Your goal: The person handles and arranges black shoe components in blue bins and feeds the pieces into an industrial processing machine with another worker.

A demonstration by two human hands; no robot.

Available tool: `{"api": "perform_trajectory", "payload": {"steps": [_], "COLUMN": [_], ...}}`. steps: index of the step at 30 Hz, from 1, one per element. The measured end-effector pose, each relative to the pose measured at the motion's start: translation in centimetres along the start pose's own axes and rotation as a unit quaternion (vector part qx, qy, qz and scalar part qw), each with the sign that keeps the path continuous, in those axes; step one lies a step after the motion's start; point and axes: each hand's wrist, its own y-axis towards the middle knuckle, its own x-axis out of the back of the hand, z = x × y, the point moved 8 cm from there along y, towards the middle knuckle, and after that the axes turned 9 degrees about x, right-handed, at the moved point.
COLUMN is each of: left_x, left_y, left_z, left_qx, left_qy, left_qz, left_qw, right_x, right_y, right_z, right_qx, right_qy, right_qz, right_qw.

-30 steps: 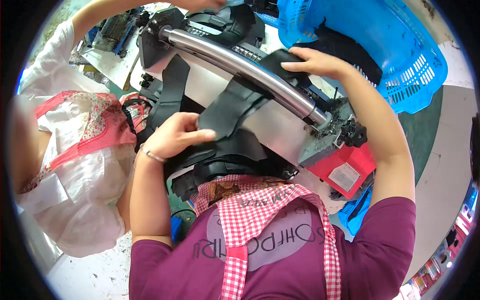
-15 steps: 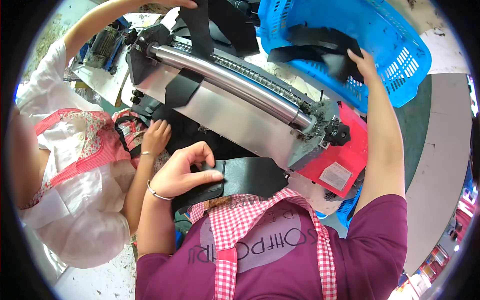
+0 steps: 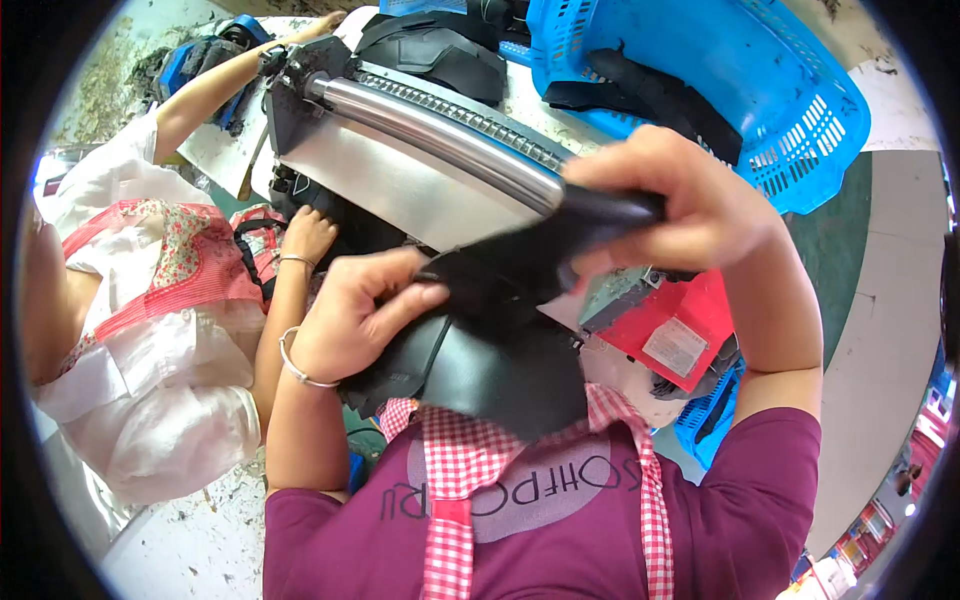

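Nearest me, along the bottom of the frame, are my purple shirt (image 3: 600, 545) and my red-and-white checked apron (image 3: 448, 510), with a broad, shiny black sheet (image 3: 505, 375) over the upper part of it at the centre. Just above that sheet I have a dark, bent strip (image 3: 530, 250) stretched between my two hands, in the middle of the frame. The fingers of my left hand (image 3: 355, 315) pinch its left end, thumb on the near side; I cannot tell whether they also catch the sheet below. My right hand (image 3: 690, 200), blurred, clasps the right end, thumb below and fingers above. A thin bracelet (image 3: 290, 360) circles my left wrist. To the right of centre, below my right hand, a red box (image 3: 680, 325) bears a pale label. Left of centre, a co-worker's hand (image 3: 310, 235) rests near dark material, beside their floral apron (image 3: 185, 250). Beyond my hands the machine's bare metal plate (image 3: 385, 185) slopes up to a shiny steel roller (image 3: 430, 130), whose right end is hidden behind the strip and my hand. Farther off, at upper right, a blue basket (image 3: 805, 115) holds black pieces (image 3: 665, 95). At top centre, more black parts (image 3: 435, 55) lie behind the roller on the pale surface (image 3: 350, 28), and the co-worker's other arm (image 3: 215, 90) reaches across the upper left.
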Motion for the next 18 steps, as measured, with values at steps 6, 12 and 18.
{"api": "perform_trajectory", "payload": {"steps": [6, 12, 18], "left_x": [-2.8, -0.4, -1.9], "left_y": [-1.4, 2.4, -3.5], "left_z": [9.9, 9.3, 7.7], "left_qx": [0.164, 0.135, 0.164], "left_qy": [0.024, 0.003, -0.079], "left_qz": [0.186, 0.01, 0.171], "left_qw": [0.969, 0.991, 0.968], "right_x": [8.7, 7.7, 13.2], "right_y": [-1.4, 1.0, 0.0], "right_z": [-12.0, -19.6, -11.5], "right_qx": [-0.115, -0.209, -0.087], "right_qy": [-0.232, -0.179, -0.254], "right_qz": [-0.072, 0.064, -0.107], "right_qw": [0.963, 0.959, 0.957]}}
